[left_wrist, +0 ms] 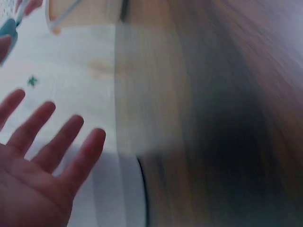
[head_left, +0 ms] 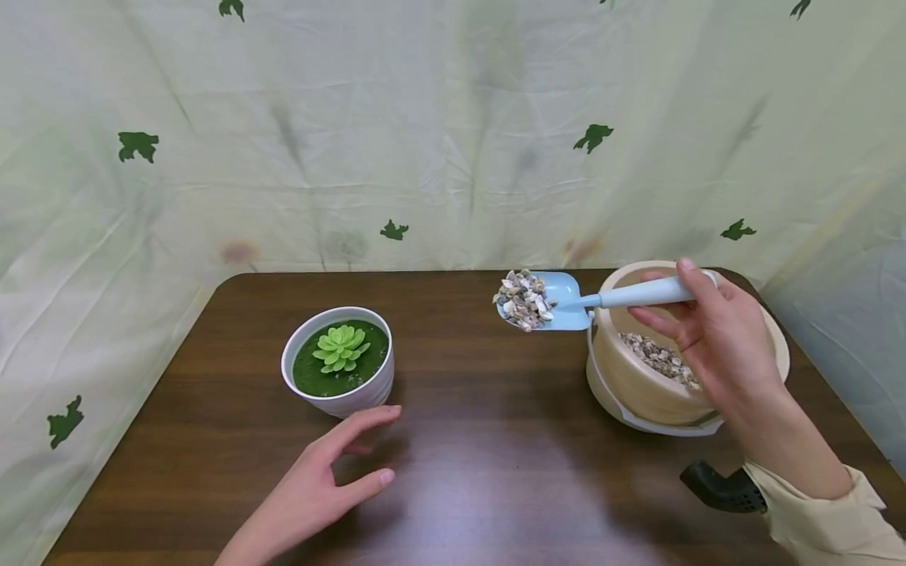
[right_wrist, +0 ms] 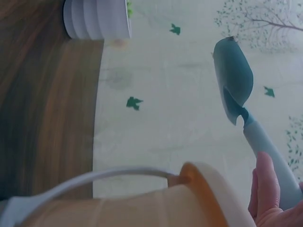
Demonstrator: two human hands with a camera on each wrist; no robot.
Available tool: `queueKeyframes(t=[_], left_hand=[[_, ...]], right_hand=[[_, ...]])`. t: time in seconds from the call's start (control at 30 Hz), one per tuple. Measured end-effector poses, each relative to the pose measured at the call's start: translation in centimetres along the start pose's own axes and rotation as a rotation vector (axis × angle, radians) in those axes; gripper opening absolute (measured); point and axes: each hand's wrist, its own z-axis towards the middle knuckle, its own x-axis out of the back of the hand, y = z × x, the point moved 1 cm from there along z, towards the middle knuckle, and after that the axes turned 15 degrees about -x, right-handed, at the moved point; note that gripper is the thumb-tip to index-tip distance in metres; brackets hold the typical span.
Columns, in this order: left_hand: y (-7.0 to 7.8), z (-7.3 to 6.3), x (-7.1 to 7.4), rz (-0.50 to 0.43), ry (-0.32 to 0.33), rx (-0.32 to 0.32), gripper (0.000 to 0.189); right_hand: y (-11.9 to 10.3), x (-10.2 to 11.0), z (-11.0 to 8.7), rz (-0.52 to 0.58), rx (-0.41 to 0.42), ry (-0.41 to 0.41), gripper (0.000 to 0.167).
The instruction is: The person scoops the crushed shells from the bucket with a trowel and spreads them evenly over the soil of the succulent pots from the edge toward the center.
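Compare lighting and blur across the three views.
Head view: mostly crisp, with pale glare on the tabletop and soft shadows beside the left hand and bucket; left wrist view: tabletop grain smeared, a broad dark shadow across it; right wrist view: dimmer, though the scoop keeps a fairly clear outline.

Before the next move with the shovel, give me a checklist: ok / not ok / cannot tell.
1. Shovel held: ok. The right hand grips the handle of the blue shovel.
2. Gravel well back from the blade's tip: not ok. The gravel heaps right up to it, so a tilt could spill some.
3. Shovel clear of the bucket: ok. The right wrist view shows a gap to the bucket.
4. Plant pot upright: ok. The plant pot stands on the table.
5. Pot held steady: not ok. The left hand is beside it, not gripping.
6. Left fingertips touching the pot: cannot tell.
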Motion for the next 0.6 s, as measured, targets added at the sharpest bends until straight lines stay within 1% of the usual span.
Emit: queueKeyframes(t=[0.07,0.13,0.2,0.27,0.33,0.43,0.53,0.6], left_hand=[[-0.3,-0.9,0.7,-0.025,0.019,-0.001,0.059],[-0.5,-1.8,1.6,-0.043,0.048,0.016,0.058],[-0.6,-2.6,2.4,-0.041,0.083,0.047,0.056],[-0.7,-3.3,3.1,-0.027,0.12,0.104,0.053],[-0.9,-3.9,3.8,0.016,0.152,0.168,0.048],[-1.3,-4.4,4.7,0.096,0.181,0.24,0.042],[-1.9,-4.4,5.5,0.172,0.186,0.288,0.047],[-2.4,-4.4,6.0,0.197,0.185,0.314,0.056]], right_hand=[[0.3,-0.5,0.0,-0.034,-0.006,-0.004,0.019],[0.7,-0.9,0.1,-0.066,-0.013,-0.008,0.02],[1.0,-1.4,0.2,-0.093,-0.021,-0.011,0.02],[1.4,-2.0,0.3,-0.119,-0.034,-0.013,0.021],[1.8,-2.5,0.5,-0.124,-0.045,-0.009,0.02],[2.5,-3.2,0.7,-0.135,-0.065,0.008,0.018],[3.4,-3.9,1.0,-0.153,-0.079,0.032,0.019],[4.2,-4.4,1.3,-0.174,-0.085,0.047,0.021]])
